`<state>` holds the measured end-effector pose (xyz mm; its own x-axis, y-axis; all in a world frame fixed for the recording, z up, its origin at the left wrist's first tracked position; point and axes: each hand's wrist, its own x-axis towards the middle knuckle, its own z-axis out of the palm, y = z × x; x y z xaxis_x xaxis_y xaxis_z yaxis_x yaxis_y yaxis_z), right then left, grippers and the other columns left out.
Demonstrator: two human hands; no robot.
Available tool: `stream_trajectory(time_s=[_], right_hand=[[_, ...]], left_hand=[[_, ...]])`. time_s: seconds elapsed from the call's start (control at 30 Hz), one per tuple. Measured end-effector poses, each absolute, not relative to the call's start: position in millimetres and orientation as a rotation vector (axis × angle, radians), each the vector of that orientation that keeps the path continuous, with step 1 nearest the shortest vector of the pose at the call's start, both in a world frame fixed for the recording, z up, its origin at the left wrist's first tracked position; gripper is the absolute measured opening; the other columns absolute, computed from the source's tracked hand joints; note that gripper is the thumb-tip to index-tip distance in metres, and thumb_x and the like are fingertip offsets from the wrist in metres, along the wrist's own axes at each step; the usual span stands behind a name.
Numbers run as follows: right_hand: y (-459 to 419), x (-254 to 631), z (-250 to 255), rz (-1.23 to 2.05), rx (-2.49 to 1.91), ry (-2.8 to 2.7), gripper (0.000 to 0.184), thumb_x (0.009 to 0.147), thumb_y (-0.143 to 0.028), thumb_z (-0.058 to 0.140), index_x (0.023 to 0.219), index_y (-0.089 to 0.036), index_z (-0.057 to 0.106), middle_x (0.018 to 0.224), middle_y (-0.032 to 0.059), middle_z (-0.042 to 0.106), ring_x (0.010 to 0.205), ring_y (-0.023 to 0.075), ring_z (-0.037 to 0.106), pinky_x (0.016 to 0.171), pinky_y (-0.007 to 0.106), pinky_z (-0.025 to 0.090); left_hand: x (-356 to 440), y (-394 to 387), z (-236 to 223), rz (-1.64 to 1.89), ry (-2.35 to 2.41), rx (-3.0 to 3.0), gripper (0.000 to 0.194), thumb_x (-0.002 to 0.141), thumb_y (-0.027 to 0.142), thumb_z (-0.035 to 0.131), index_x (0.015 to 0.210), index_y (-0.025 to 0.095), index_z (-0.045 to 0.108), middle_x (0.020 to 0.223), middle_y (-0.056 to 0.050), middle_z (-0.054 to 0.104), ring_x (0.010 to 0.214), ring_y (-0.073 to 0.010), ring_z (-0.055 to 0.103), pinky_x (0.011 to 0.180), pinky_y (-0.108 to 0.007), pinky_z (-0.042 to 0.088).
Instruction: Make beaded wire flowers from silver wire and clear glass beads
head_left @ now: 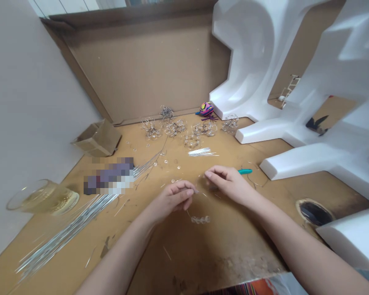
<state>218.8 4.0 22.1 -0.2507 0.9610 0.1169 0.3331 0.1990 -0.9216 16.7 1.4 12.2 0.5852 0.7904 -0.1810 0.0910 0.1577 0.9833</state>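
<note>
Clear, rounded beads (pixel 200 220) sat in a row, to the near right of the left hand (pixel 178 194), on thin wire (pixel 188 213) pinched by its fingers; the right hand (pixel 224 180) curled narrowly, grip unclear, above the stained brown bench (pixel 230 246).

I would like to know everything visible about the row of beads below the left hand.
The row of beads holds several small, rounded, clear pieces, close together, perhaps glass or plastic. It looks nearly level. A thin wire runs from its left end up to the left hand. Whether the row touches the table is unclear.
</note>
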Motion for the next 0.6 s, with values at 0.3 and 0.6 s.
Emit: stream_trajectory(time_s=[0.3,0.6], right_hand=[[-5.1,211.9,27.1,1.663,-1.045,-1.518,0.043,0.074,-0.042,0.059,0.111,-0.020,0.054,0.086,0.0016,0.064,0.041,0.0032,0.038,0.042,0.020,0.030],[-2.2,211.0,19.9,1.394,-1.125,-1.543,0.057,0.072,-0.022,0.056,0.126,-0.022,0.038,0.065,-0.0045,0.060,0.047,0.0070,0.042,0.044,0.018,0.032]], left_hand=[[15.5,8.4,9.2,0.871,0.878,1.216,0.023,0.078,0.039,0.054,0.085,0.017,0.051,0.049,0.008,0.043,0.036,-0.0032,0.017,0.038,-0.019,0.010],[16.1,5.0,10.6,0.771,0.908,1.366,0.026,0.080,0.042,0.051,0.082,0.016,0.055,0.056,0.003,0.052,0.041,-0.0045,0.029,0.040,-0.019,0.017]])
